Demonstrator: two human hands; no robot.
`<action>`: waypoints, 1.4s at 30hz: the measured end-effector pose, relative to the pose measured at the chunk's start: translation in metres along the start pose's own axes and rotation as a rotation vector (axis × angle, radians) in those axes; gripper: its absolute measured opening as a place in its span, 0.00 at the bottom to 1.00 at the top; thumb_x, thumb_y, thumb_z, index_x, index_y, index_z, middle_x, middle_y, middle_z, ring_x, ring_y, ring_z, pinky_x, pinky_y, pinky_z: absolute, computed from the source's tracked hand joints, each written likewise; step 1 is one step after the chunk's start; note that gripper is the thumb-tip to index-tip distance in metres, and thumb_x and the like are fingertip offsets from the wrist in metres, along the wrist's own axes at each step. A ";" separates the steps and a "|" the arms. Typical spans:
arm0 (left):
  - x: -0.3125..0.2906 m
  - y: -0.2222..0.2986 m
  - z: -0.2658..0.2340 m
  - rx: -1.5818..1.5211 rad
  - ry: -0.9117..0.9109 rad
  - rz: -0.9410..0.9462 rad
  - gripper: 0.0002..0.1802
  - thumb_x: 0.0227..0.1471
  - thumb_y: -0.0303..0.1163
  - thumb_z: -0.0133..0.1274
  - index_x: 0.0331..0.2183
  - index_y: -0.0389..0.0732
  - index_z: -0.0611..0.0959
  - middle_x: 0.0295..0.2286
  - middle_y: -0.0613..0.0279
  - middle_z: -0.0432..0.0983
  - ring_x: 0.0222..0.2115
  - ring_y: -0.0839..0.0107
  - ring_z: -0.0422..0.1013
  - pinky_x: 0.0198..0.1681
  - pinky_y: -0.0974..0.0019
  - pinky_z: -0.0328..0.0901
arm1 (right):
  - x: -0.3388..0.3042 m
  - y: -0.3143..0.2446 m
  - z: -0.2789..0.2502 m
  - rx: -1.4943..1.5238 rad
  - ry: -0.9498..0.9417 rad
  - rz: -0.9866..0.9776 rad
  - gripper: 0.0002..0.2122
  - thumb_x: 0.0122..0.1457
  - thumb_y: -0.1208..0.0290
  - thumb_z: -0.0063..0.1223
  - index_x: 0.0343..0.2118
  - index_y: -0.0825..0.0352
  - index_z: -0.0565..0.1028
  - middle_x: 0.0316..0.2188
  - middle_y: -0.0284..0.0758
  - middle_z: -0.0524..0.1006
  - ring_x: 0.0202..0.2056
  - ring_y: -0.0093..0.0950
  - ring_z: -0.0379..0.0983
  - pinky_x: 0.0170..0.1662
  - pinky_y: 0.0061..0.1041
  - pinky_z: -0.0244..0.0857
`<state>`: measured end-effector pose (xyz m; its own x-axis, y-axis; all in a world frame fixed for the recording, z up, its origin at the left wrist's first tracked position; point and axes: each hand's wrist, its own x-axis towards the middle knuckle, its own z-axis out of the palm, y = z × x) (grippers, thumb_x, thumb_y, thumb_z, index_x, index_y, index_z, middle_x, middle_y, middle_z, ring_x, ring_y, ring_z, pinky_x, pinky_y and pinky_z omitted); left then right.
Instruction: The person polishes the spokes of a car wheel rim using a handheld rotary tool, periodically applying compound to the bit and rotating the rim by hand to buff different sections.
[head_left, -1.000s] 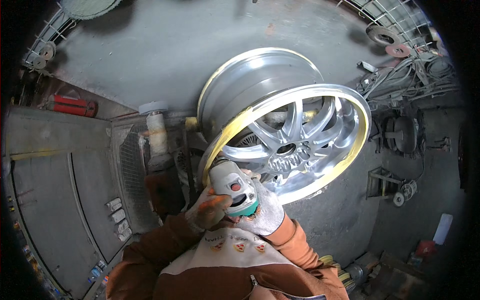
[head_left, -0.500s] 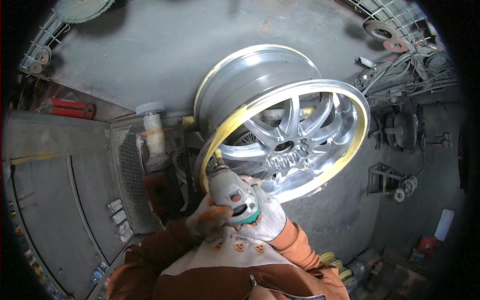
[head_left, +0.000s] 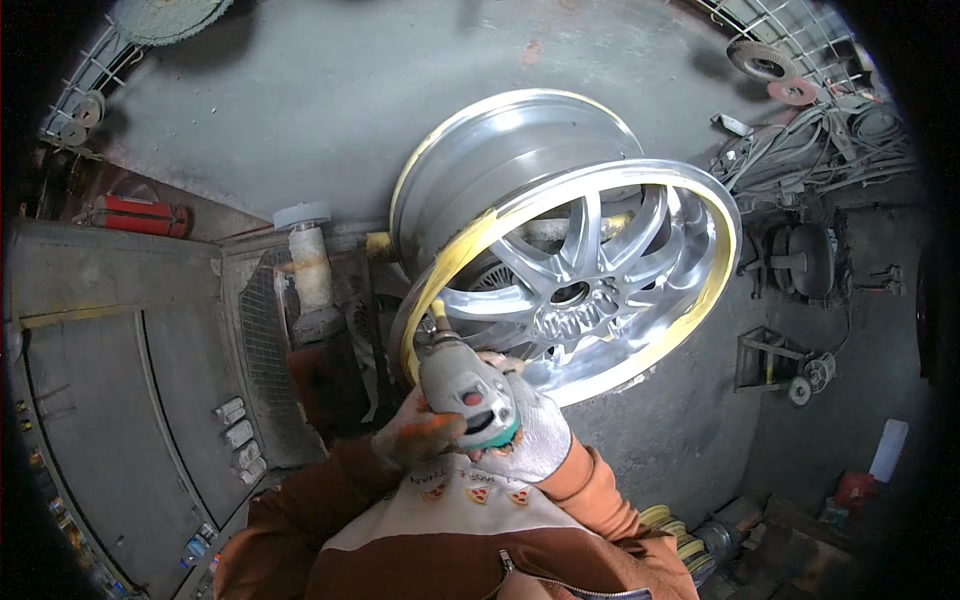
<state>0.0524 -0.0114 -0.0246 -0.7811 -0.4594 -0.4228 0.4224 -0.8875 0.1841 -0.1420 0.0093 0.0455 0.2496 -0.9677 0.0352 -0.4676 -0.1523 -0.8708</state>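
Both gloved hands, left hand (head_left: 420, 435), right hand (head_left: 535, 435), clamped on grey grinder (head_left: 465, 390), tip at alloy wheel (head_left: 570, 260)

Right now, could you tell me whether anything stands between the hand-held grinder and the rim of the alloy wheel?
Nothing visible does. Both gloved hands, left hand and right hand, grip the grinder, and its tip reaches the alloy wheel at the yellowish lip unobstructed.
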 end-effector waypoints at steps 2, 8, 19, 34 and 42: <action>0.001 -0.007 0.001 0.056 -0.039 0.028 0.34 0.56 0.33 0.60 0.60 0.39 0.64 0.50 0.53 0.71 0.42 0.60 0.76 0.33 0.60 0.78 | -0.014 0.003 -0.002 -0.169 -0.058 -0.020 0.33 0.51 0.49 0.64 0.55 0.65 0.71 0.49 0.46 0.76 0.47 0.47 0.75 0.50 0.39 0.70; -0.003 -0.001 0.016 0.397 -0.130 0.161 0.36 0.54 0.33 0.63 0.60 0.41 0.65 0.53 0.61 0.69 0.53 0.72 0.68 0.59 0.63 0.66 | -0.017 0.000 -0.005 -0.064 -0.087 0.056 0.38 0.51 0.48 0.66 0.58 0.73 0.68 0.53 0.49 0.73 0.52 0.46 0.73 0.56 0.37 0.68; -0.006 -0.006 0.010 0.218 -0.039 0.111 0.39 0.49 0.35 0.66 0.58 0.38 0.66 0.48 0.58 0.71 0.44 0.70 0.73 0.47 0.66 0.73 | -0.014 0.002 0.000 -0.155 -0.064 -0.085 0.31 0.50 0.56 0.65 0.55 0.68 0.72 0.46 0.45 0.76 0.45 0.46 0.76 0.50 0.37 0.70; -0.004 0.003 -0.001 0.326 0.135 0.100 0.45 0.44 0.35 0.67 0.61 0.39 0.63 0.49 0.58 0.72 0.43 0.65 0.76 0.36 0.65 0.78 | -0.007 0.014 0.008 -0.151 -0.041 -0.108 0.29 0.50 0.54 0.65 0.53 0.66 0.74 0.44 0.45 0.76 0.45 0.44 0.76 0.49 0.39 0.71; -0.001 0.002 -0.028 0.393 -0.021 0.189 0.43 0.46 0.32 0.67 0.60 0.39 0.65 0.52 0.58 0.70 0.51 0.66 0.71 0.54 0.59 0.70 | -0.002 0.019 0.010 -0.060 -0.082 -0.014 0.30 0.51 0.51 0.65 0.53 0.66 0.74 0.47 0.46 0.77 0.48 0.46 0.75 0.53 0.39 0.68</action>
<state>0.0669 -0.0121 -0.0482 -0.7181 -0.6117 -0.3319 0.3548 -0.7320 0.5816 -0.1427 0.0105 0.0233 0.3242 -0.9460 0.0050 -0.5127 -0.1802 -0.8394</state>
